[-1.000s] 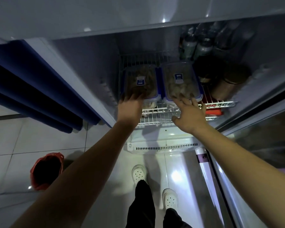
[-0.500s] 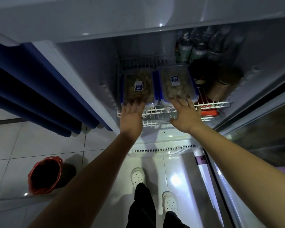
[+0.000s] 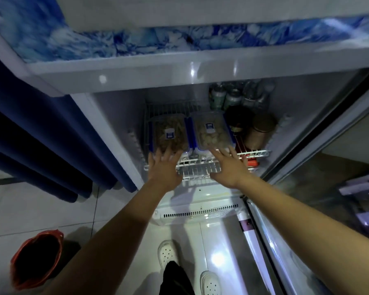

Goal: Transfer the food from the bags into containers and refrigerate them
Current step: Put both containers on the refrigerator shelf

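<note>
Left grip (image 3: 164, 167), right grip (image 3: 228, 168) against containers (image 3: 210, 129)

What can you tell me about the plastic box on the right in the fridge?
The right-hand box is clear plastic, with blue clips along its long sides and a small blue label on the lid. Pale lumps of food show through. It lies flat on the white wire shelf, close beside its twin box. The right hand, fingers straight, touches its near end.

Left hand (image 3: 164, 167) and right hand (image 3: 229, 167) touch shelved containers (image 3: 170, 133) (side by side).
</note>
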